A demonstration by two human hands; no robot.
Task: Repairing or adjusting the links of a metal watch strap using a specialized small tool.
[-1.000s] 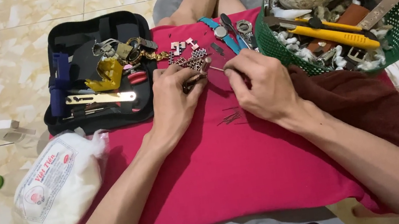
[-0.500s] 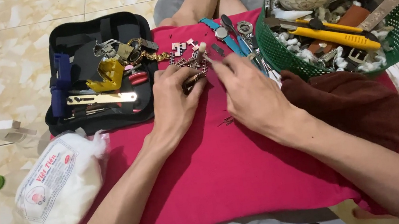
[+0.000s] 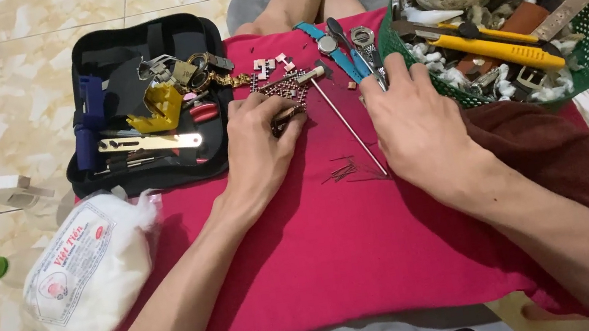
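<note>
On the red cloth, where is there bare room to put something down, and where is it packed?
The red cloth is bare between the two forearms, below the loose pins. Its top edge is crowded: left hand on a watch bracelet, small hammer, right hand at the pliers. Tool case and green basket are full.

Single view: head-worn camera, looked steeply down from close above the red cloth (image 3: pixel 338 259) (the landmark here). Black tool case (image 3: pixel 140 103) sat left of it, green basket (image 3: pixel 587 63) right, tiled floor beyond. No second view shared the scene.
</note>
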